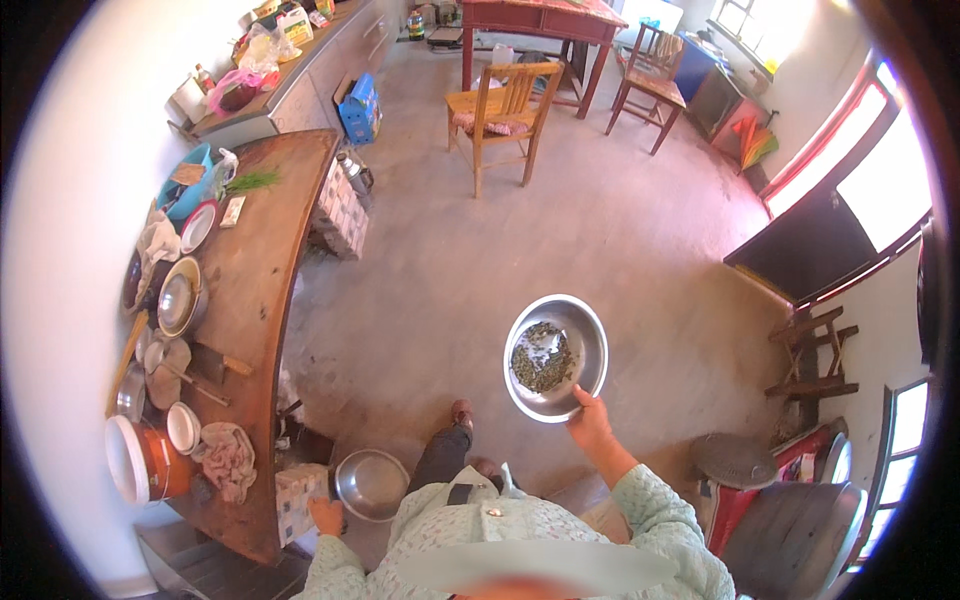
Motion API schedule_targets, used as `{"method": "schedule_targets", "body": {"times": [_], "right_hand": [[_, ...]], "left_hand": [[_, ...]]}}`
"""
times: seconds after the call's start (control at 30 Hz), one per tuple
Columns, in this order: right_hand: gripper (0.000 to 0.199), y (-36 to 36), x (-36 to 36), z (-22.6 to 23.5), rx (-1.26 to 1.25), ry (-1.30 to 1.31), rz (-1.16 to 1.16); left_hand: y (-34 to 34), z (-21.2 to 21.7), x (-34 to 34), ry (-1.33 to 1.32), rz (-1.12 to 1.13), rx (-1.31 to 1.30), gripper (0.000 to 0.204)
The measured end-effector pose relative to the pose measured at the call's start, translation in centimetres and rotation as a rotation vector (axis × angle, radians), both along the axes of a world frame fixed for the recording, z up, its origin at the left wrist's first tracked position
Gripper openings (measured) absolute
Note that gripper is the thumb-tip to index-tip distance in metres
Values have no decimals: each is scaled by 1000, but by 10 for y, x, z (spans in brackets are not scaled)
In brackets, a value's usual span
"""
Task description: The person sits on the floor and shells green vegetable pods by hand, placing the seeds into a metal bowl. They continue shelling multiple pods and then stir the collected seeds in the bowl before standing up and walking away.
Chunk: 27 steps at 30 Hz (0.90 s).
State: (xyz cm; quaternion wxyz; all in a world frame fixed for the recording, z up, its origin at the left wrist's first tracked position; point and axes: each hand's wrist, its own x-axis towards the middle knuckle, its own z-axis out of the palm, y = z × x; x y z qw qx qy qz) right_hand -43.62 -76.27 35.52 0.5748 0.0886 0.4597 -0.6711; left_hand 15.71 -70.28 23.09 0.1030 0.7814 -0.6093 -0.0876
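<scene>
My right hand grips the near rim of a round metal bowl, with the thumb over the edge. A scatter of small dark green bits lies in the bowl's bottom, around a bright shiny patch. The bowl is held out in front of me, above the floor. Low at my side hangs my left hand, its fingers loosely apart with nothing visible in them. Just right of that hand is a wide metal basin, which looks empty; whether the two touch, I cannot tell.
A brown wooden table along the left carries bowls, a cleaver, a cloth and an orange bucket. Ahead stand a wooden chair and a red table. Toward the right are a folding stool and a doorway.
</scene>
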Motion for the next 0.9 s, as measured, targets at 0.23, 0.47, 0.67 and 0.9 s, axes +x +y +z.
{"method": "schedule_targets", "body": {"times": [0.23,0.47,0.67,0.9], "right_hand": [[38,-41,-115,22,-66,75,-106],[36,-16,-189,22,-64,128,-259],[38,-12,-262,2,-32,67,-362],[36,-83,-373,11,-130,144,-323]], "left_hand": [[-163,-120,-83,-79,-337,464,25],[-360,-48,-310,274,-319,401,31],[-461,15,-479,412,-508,146,30],[-467,34,-541,373,-425,60,26]]}}
